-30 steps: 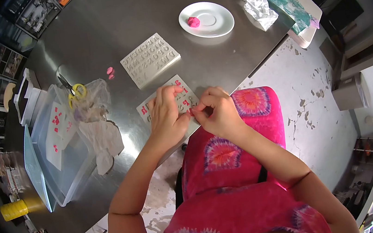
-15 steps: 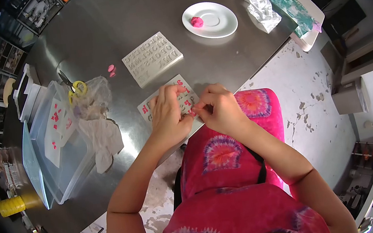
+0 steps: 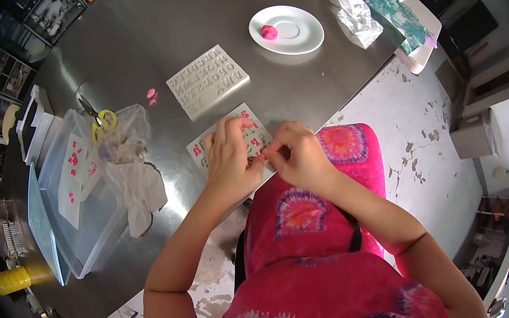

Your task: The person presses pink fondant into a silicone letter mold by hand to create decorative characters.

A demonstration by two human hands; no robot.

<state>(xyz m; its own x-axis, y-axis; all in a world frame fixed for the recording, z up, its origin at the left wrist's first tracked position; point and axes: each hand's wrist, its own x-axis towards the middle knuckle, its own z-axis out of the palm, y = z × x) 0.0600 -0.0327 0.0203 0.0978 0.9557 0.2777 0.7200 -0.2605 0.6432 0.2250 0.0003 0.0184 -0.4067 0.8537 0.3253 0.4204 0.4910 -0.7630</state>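
Observation:
A pale letter mould (image 3: 195, 148) with pink dough pressed into some of its letters lies at the table's near edge. My left hand (image 3: 229, 156) rests over it, fingers bent across the top and the thumb by the near side, holding it against the table. My right hand (image 3: 297, 154) is at the mould's right corner, thumb and forefinger pinched at a small bit of pink dough (image 3: 261, 153); the fingertips partly hide it. Just beyond is a second, thicker letter mould (image 3: 210, 82), its cavities without pink.
A white plate (image 3: 305, 29) carries a pink dough lump (image 3: 269, 32). Small pink bits (image 3: 151, 94) lie left of the far mould. Scissors (image 3: 104, 121), plastic wrap (image 3: 133, 126) and a clear bin (image 3: 95, 236) stand left. Crumpled paper (image 3: 358, 22) is at the right edge.
Both hands stay at the mould in nearly the same pose, with only a slight shift of the right fingers. The view has tilted a little.

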